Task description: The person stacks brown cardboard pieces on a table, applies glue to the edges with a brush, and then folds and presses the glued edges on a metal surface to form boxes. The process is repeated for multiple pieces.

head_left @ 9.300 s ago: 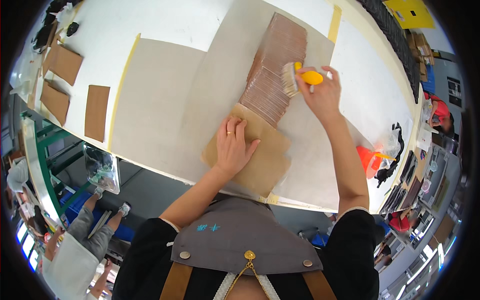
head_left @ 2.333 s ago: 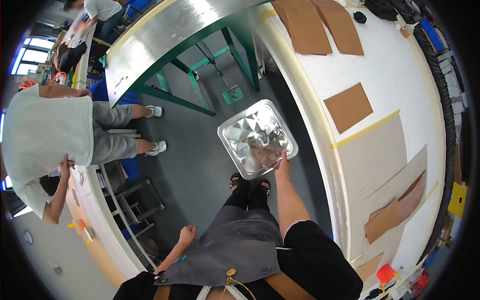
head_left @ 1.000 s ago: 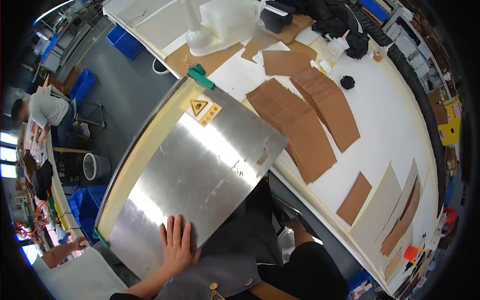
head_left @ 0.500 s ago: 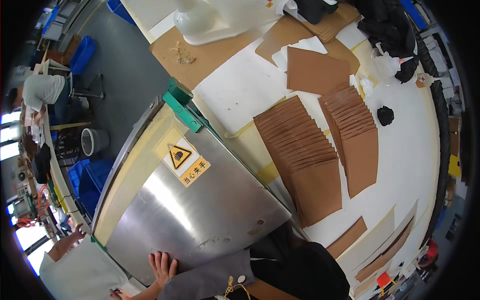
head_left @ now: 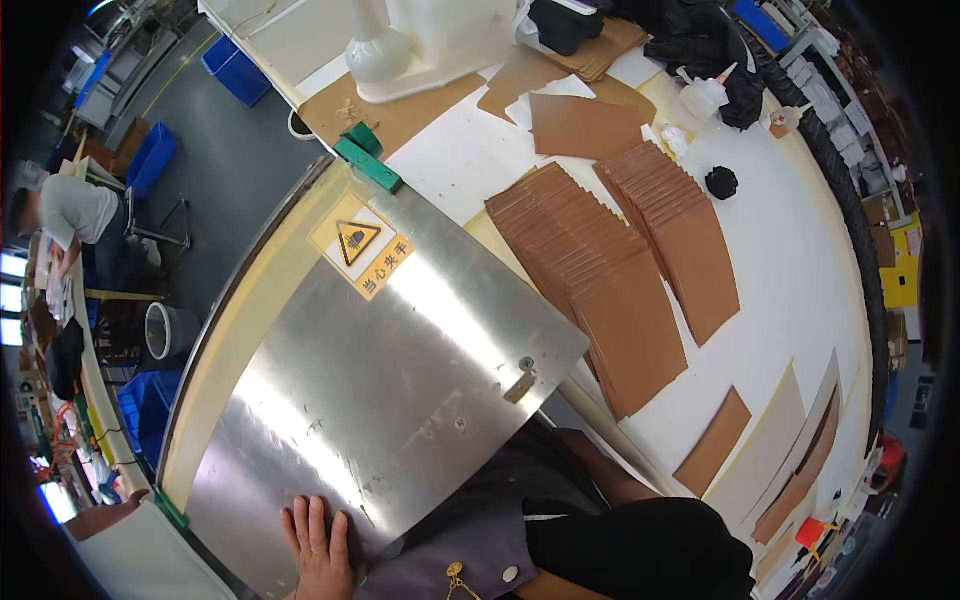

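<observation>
My left hand [head_left: 320, 545] lies flat, fingers slightly spread, on the near edge of a large shiny steel cover [head_left: 400, 390] that carries a yellow warning sticker [head_left: 362, 250]. It grips nothing. My right forearm [head_left: 610, 480] runs under the cover's right corner, and the right hand is hidden there. Two fanned rows of brown cardboard sheets [head_left: 610, 280] lie on the white table [head_left: 790, 280] just right of the cover.
A green block [head_left: 366, 162] sits at the cover's far corner. A white moulded piece [head_left: 420, 45], squeeze bottles [head_left: 700, 95] and a small black lump [head_left: 721, 182] stand further back. Loose brown sheets [head_left: 712, 442] lie near the table's front edge. Another person [head_left: 70, 210] sits far left.
The view has swung left and down over the steel cover. My left hand now sits lower in the picture, at the cover's near edge. The cardboard rows appear closer to the middle.
</observation>
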`<action>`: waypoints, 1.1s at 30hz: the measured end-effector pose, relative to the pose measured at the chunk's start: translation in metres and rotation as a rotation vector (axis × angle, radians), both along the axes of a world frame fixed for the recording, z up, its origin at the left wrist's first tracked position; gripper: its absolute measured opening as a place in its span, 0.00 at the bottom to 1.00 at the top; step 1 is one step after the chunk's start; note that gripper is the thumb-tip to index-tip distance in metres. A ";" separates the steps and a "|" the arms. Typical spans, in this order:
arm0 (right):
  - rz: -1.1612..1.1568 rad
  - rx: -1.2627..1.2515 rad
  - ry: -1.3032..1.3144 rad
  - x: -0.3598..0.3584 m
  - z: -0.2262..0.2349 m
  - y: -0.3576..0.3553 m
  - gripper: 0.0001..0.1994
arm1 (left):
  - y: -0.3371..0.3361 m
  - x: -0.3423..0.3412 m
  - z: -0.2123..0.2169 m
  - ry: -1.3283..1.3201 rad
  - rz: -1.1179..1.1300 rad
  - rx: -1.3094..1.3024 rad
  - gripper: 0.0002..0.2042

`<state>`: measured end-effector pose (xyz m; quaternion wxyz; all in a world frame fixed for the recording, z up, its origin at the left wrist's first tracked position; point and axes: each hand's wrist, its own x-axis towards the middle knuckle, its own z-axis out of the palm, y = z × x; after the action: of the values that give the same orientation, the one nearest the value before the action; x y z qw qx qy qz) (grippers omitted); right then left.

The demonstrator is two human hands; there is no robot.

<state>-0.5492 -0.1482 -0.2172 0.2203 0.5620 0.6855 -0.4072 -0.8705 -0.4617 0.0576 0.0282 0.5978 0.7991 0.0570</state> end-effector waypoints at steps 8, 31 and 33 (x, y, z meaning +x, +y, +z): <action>0.121 0.875 0.790 -0.054 0.246 0.107 0.25 | 0.047 -0.001 0.067 -0.112 0.128 -0.036 0.47; 0.215 1.230 0.354 -0.116 0.218 0.188 0.30 | 0.044 0.001 0.056 0.043 0.055 0.073 0.45; 0.216 1.259 0.486 -0.113 0.219 0.175 0.28 | 0.043 0.002 0.054 0.049 0.027 0.143 0.45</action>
<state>-0.6627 0.0265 0.0018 -0.2694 0.4041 0.8739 -0.0210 -0.8686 -0.4192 0.1115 -0.0350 0.5889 0.8013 0.0996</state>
